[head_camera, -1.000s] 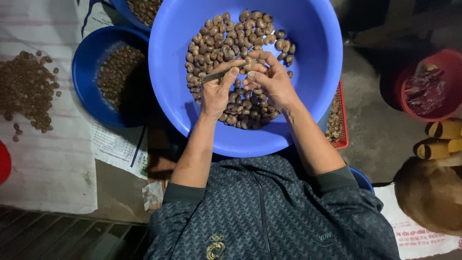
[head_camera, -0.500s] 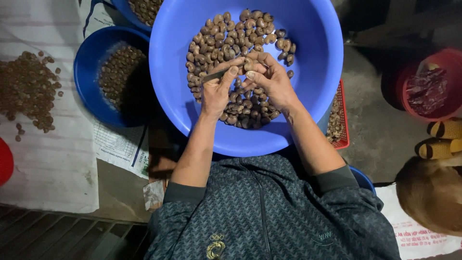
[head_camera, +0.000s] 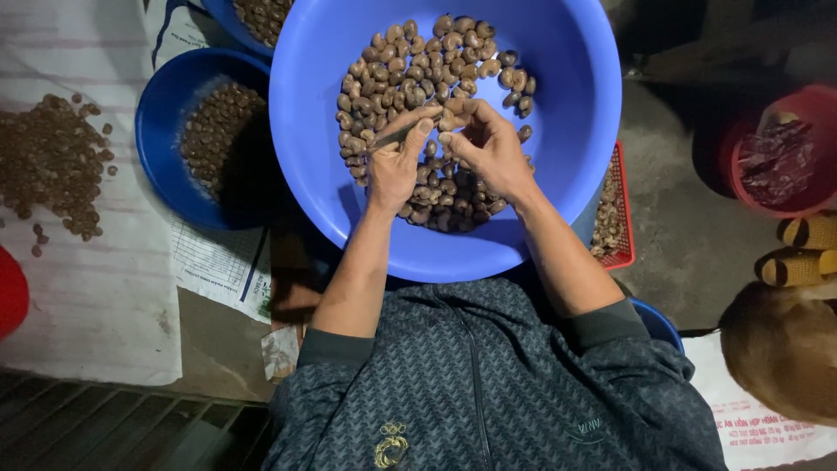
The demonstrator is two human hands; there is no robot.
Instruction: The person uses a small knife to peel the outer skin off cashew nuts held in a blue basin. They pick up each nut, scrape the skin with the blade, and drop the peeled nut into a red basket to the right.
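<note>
Resting in front of the seated person, a large light-blue basin [head_camera: 567,122] takes up the middle of the view, close enough that both forearms reach into it.

A white printed sack [head_camera: 96,288] lies spread on the floor to the left, carrying a loose heap of brown nuts [head_camera: 48,166], likely kept apart from the rest.

A smaller dark-blue bowl [head_camera: 161,153] sits just beside the basin's left rim, part-filled with nuts.

A red tub [head_camera: 815,109] stands well apart at the right edge, holding something dark red.

A red slotted basket [head_camera: 621,209] shows past the basin's right rim, with nuts in it.

A pile of brown cashew nuts [head_camera: 418,87] covers the basin floor.

The left hand [head_camera: 397,166] is closed round a thin blade-like tool [head_camera: 392,137], its tip aimed at the other hand.

The right hand [head_camera: 488,148] pinches a single nut [head_camera: 453,106] at its fingertips, held above the pile so that the tool can meet it.
</note>
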